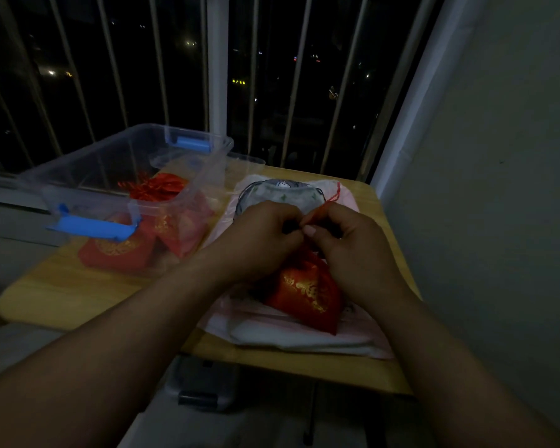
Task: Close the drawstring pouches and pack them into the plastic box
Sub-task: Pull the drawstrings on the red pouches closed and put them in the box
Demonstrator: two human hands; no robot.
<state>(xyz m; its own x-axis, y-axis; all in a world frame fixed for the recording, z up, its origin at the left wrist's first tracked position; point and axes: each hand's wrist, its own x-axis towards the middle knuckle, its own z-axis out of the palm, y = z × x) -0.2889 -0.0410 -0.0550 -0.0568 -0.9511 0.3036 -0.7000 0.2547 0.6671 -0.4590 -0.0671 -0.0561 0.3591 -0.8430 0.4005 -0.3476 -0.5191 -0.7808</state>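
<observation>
Head view shows my left hand (259,234) and right hand (353,240) pinching the cord (324,209) at the neck of the red pouch (307,295), right of the plastic box (175,132) (dim light); I should pull evenly outward, cinching it.

The left hand (265,236) and right hand (349,244) curl round the neck of the red pouch (307,295), hiding its mouth and where the red cord (333,197) enters. At 12 o'clock from them the grey pouch (282,192) shows only its far half. At 10 o'clock the red pouches (117,253) blur through the plastic box (104,163) wall on the tabletop (78,292), too unclear to count, and the bottom edge cuts off both forearms (110,357).
</observation>
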